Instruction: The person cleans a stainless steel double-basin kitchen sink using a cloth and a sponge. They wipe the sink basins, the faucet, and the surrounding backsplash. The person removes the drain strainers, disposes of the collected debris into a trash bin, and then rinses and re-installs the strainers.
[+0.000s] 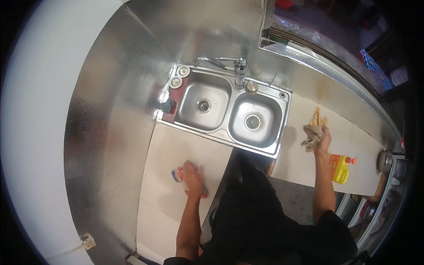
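Observation:
My left hand is over the pale counter left of the sink, its fingers curled round a crumpled red, white and blue cloth. Part of that cloth is covered by the hand, and the hand is slightly blurred. On the right-hand counter, my right hand grips a bunched greyish-beige rag. A tan, crumpled piece of cloth lies just beyond it; whether the two are joined I cannot tell. Close to my right forearm lies a yellow dish soap bottle with an orange pump top.
Between the counters sits a steel double sink with a tap at its back. Two drain strainers and a dark scrubber rest at its left side. Metal sheeting walls the left. Shelves stand at the far right.

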Action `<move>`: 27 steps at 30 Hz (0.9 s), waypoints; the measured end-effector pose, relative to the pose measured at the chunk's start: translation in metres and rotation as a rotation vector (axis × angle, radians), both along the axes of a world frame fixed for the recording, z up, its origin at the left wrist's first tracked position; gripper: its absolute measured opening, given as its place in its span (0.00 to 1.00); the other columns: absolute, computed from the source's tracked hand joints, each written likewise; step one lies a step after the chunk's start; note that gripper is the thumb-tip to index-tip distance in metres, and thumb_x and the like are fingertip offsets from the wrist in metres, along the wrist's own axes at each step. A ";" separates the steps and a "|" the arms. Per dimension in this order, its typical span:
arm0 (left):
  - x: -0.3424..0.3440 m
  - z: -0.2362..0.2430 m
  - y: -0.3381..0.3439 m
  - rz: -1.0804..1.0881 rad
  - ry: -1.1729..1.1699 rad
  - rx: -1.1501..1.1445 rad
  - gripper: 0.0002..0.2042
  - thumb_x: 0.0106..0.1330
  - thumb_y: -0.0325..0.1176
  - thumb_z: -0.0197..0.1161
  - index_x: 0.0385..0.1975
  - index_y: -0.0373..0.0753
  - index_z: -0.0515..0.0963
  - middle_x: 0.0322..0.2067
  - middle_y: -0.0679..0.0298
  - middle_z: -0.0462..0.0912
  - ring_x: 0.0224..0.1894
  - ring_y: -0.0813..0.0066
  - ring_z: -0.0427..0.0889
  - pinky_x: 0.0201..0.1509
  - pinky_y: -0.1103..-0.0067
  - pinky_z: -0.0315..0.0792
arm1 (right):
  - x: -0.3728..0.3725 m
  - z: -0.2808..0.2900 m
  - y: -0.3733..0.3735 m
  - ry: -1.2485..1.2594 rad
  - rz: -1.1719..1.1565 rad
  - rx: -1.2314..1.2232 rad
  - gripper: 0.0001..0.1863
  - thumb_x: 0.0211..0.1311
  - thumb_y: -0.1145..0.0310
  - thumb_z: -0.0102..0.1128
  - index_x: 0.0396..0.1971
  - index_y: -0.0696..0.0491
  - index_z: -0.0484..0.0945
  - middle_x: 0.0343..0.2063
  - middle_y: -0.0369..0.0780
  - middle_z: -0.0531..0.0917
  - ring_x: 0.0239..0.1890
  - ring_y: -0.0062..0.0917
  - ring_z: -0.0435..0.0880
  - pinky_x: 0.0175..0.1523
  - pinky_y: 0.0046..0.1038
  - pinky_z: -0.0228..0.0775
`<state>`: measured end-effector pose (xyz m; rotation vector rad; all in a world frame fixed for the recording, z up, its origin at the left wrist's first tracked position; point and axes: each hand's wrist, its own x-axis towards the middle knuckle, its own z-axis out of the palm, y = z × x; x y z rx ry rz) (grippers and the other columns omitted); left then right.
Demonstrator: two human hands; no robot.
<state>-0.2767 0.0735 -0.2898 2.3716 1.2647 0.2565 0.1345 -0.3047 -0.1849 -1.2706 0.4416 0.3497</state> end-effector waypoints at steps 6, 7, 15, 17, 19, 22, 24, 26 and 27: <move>0.190 0.035 -0.058 -0.002 -0.604 -1.354 0.38 0.74 0.60 0.52 0.75 0.38 0.55 0.69 0.51 0.65 0.68 0.59 0.69 0.63 0.62 0.72 | -0.051 -0.009 0.131 -0.055 0.214 0.211 0.14 0.69 0.56 0.52 0.38 0.52 0.78 0.29 0.36 0.78 0.31 0.24 0.79 0.39 0.26 0.76; 0.216 0.051 -0.064 -0.042 -0.673 -1.468 0.39 0.75 0.62 0.50 0.75 0.40 0.53 0.69 0.50 0.65 0.68 0.56 0.68 0.63 0.62 0.72 | -0.062 -0.013 0.149 -0.058 0.263 0.192 0.12 0.70 0.58 0.54 0.39 0.52 0.78 0.31 0.35 0.78 0.34 0.22 0.79 0.42 0.25 0.74; 0.292 0.092 -0.074 0.075 -0.984 -1.083 0.13 0.75 0.35 0.59 0.51 0.34 0.78 0.46 0.61 0.83 0.47 0.76 0.81 0.52 0.82 0.74 | -0.082 -0.054 0.233 -0.074 0.321 0.172 0.23 0.77 0.53 0.51 0.60 0.53 0.72 0.54 0.38 0.79 0.56 0.25 0.77 0.61 0.29 0.70; 0.286 0.069 -0.065 -0.077 -0.820 -0.935 0.18 0.78 0.40 0.53 0.56 0.33 0.77 0.53 0.57 0.83 0.57 0.66 0.79 0.64 0.71 0.70 | -0.089 -0.041 0.240 0.330 0.364 0.605 0.29 0.75 0.42 0.48 0.62 0.50 0.71 0.56 0.37 0.77 0.58 0.27 0.76 0.63 0.31 0.69; 0.284 0.057 -0.064 -0.293 -0.522 -0.439 0.20 0.77 0.42 0.48 0.58 0.34 0.76 0.57 0.53 0.80 0.63 0.58 0.74 0.70 0.60 0.61 | -0.082 -0.052 0.244 0.366 0.358 0.602 0.29 0.75 0.43 0.49 0.62 0.50 0.71 0.55 0.37 0.78 0.58 0.27 0.77 0.63 0.31 0.70; 0.286 0.046 -0.047 -0.417 -0.173 -0.287 0.28 0.79 0.48 0.37 0.65 0.34 0.71 0.67 0.52 0.71 0.75 0.52 0.58 0.78 0.53 0.41 | -0.071 -0.063 0.264 0.295 0.297 0.453 0.23 0.76 0.48 0.53 0.57 0.51 0.74 0.45 0.35 0.80 0.50 0.25 0.78 0.57 0.30 0.72; 0.286 0.036 -0.032 -0.425 -0.099 -0.280 0.28 0.80 0.48 0.36 0.65 0.33 0.71 0.67 0.52 0.70 0.74 0.53 0.60 0.78 0.55 0.45 | -0.064 -0.079 0.276 0.174 0.370 0.370 0.21 0.75 0.50 0.55 0.55 0.51 0.75 0.41 0.35 0.79 0.45 0.24 0.77 0.53 0.28 0.73; 0.280 0.027 -0.005 -0.332 -0.213 -0.515 0.27 0.77 0.47 0.46 0.67 0.32 0.67 0.67 0.47 0.70 0.71 0.50 0.65 0.75 0.58 0.54 | -0.055 -0.081 0.300 0.208 0.435 0.136 0.14 0.76 0.57 0.54 0.48 0.53 0.76 0.34 0.34 0.76 0.32 0.20 0.75 0.41 0.25 0.73; 0.275 0.023 0.009 -0.247 -0.259 -0.575 0.27 0.76 0.46 0.50 0.67 0.32 0.67 0.67 0.48 0.69 0.70 0.49 0.66 0.74 0.58 0.56 | -0.048 -0.086 0.311 0.193 0.524 0.033 0.13 0.76 0.59 0.53 0.46 0.53 0.76 0.33 0.33 0.76 0.30 0.20 0.75 0.39 0.25 0.72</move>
